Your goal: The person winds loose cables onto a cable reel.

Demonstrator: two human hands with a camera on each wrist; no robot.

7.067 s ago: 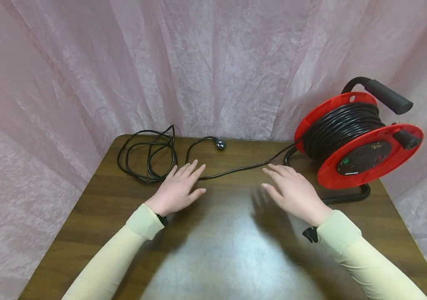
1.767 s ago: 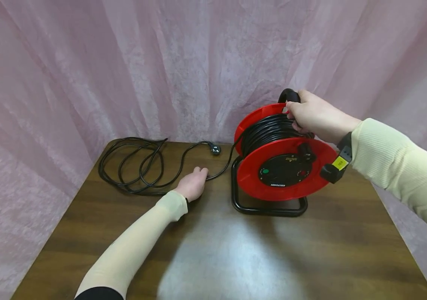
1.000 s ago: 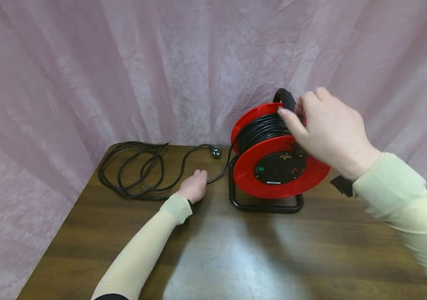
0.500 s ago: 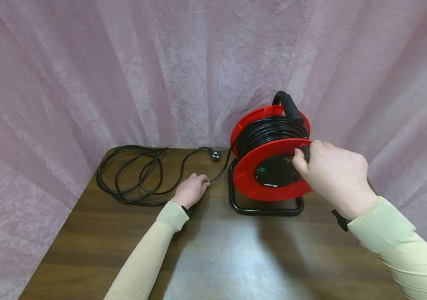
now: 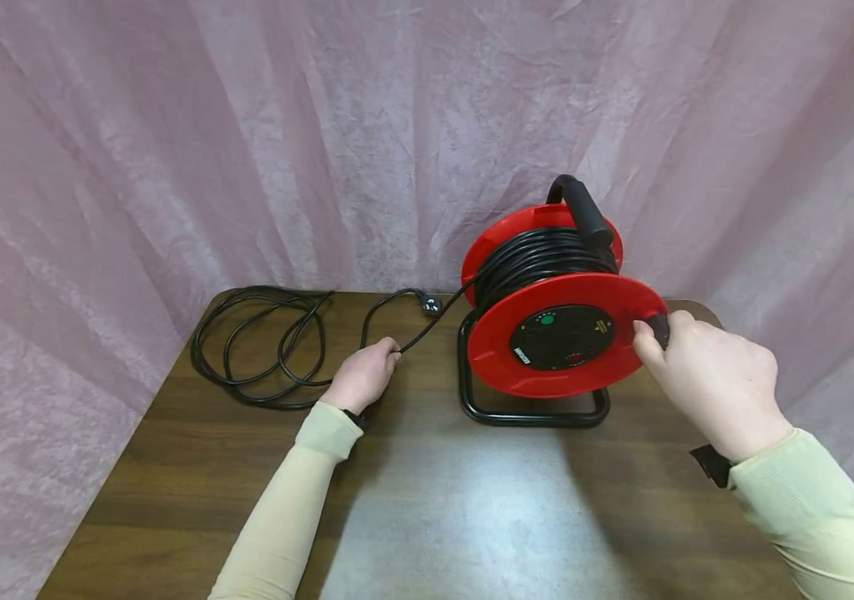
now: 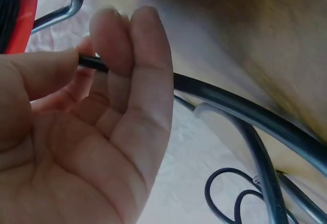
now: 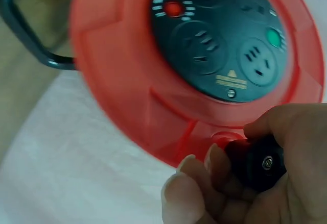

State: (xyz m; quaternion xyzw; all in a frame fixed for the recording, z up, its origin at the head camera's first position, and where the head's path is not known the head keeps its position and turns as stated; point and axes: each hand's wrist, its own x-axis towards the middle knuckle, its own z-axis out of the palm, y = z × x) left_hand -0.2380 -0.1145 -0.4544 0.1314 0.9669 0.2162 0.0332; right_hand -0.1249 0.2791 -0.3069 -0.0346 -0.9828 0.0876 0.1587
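Note:
A red cable reel (image 5: 486, 350) wound with black cable stands upright on its black tubular frame (image 5: 535, 419), right of the table's middle. My right hand (image 5: 719, 375) grips the black crank knob (image 5: 658, 330) on the reel's front disc. In the right wrist view, fingers and thumb curl round this knob (image 7: 255, 163). Left of the reel, my left hand (image 5: 362, 373) pinches the black cable (image 5: 430, 323), which runs taut up to the drum. The left wrist view shows the cable (image 6: 225, 99) passing between thumb and fingers. The round plug (image 5: 431, 306) lies behind, by the back edge.
Loose loops of cable (image 5: 205, 367) lie on the wooden table (image 5: 172, 467) at the back left. A black carrying handle (image 5: 586, 212) rises over the reel. A pink curtain (image 5: 367, 150) hangs right behind the table.
The reel was brought from the far right to nearer the middle earlier. My right hand has left the carrying handle for the crank knob; the disc has turned. My left hand has drawn the cable leftward, straightening it.

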